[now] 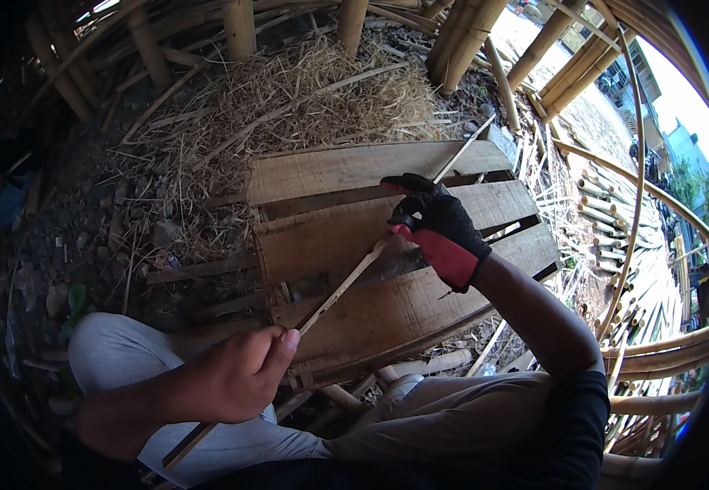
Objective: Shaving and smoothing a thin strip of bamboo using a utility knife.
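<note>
A long, thin bamboo strip (pixel 343 286) slants across my lap and over the slatted wooden bench (pixel 322 233), from the lower left to the far right. My bare left hand (pixel 244 371) is wrapped round its near part, thumb lying along the top. The strip's darker tail end sticks out below that hand, over my left thigh. Farther up, my right hand (pixel 436 224), in a black and red glove, closes round the strip with thumb and fingers curled together. Whether the glove also holds a tool is hidden. Beyond it the strip's far end reaches past the bench's back edge.
A heap of dry shavings (pixel 313 90) lies on the ground behind the bench. Upright bamboo posts (pixel 240 28) line the far side. Many cut bamboo poles (pixel 607 212) are stacked on the right, with a bent bamboo strip (pixel 637 163) rising in front.
</note>
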